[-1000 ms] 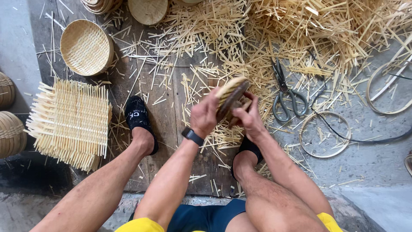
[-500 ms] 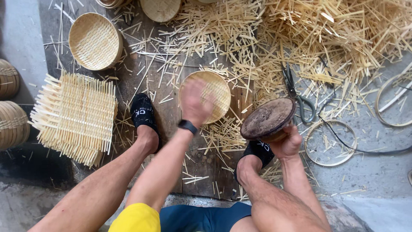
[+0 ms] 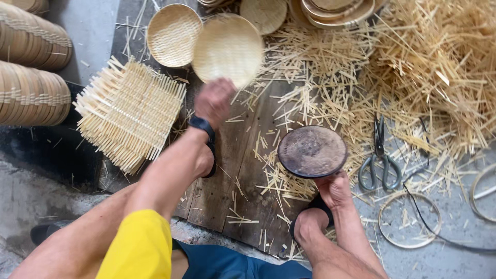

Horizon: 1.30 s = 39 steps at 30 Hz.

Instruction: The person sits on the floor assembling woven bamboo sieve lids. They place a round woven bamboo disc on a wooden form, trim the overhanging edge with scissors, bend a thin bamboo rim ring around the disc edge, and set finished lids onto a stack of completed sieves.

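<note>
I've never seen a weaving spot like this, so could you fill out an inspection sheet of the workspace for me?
Surface: wooden board on concrete floor, strewn with bamboo slivers.
Job's things: left hand holds a round woven tray; right hand holds a dark round mould.
Clutter: straw pile, square woven mat, second tray, scissors, hoops.
Fingers: left ones blurred at the tray's edge; right ones under the mould's rim.
Cables: one dark cord across the floor at right.
Surroundings: stacked baskets at left, more trays at top.
</note>
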{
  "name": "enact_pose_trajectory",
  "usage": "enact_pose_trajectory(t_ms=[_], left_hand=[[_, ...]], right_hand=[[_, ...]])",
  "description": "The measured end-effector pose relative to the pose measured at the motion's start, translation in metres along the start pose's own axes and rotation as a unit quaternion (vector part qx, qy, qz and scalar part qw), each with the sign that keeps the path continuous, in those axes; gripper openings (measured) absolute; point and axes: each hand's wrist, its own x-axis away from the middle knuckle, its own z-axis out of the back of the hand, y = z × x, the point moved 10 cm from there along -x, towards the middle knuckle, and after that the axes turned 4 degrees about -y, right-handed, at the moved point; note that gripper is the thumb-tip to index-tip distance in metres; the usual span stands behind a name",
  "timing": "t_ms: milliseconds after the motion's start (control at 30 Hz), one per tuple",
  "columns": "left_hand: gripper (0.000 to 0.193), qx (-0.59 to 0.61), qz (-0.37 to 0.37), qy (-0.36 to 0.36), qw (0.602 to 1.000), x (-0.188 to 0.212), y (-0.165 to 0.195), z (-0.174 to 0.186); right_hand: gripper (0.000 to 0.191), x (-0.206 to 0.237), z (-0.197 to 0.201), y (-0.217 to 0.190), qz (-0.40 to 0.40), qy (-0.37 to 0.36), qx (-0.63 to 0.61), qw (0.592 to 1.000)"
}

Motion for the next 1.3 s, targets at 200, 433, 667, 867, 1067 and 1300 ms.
enact_pose_trajectory(t_ms=[200, 433, 667, 867, 1067, 1300], left_hand=[[0.024, -0.002, 0.155, 0.036, 0.987, -0.021, -0.129, 0.034], [0.045, 0.029, 0.229, -0.028, 0.973, -0.014, -0.173, 0.004], [0.041, 0.048, 0.259, -0.055, 0.963, -0.005, -0.177, -0.013], [0.036, 0.062, 0.276, -0.071, 0.956, -0.004, -0.182, -0.016], [0.029, 0.015, 0.25, -0.072, 0.965, -0.013, -0.173, 0.005], [0.115, -0.024, 0.295, -0.191, 0.936, 0.036, -0.144, 0.068]], right_hand=[[0.048, 0.008, 0.034, -0.012, -0.011, 0.144, 0.183, 0.973], [0.061, 0.041, 0.017, -0.045, -0.053, 0.164, 0.223, 0.959], [0.059, 0.041, 0.016, -0.047, -0.064, 0.189, 0.226, 0.953], [0.054, 0.039, 0.021, -0.039, -0.056, 0.176, 0.176, 0.967], [0.048, 0.036, 0.047, -0.038, -0.054, 0.178, 0.23, 0.955], [0.037, 0.02, 0.027, -0.027, -0.057, 0.157, 0.277, 0.946]])
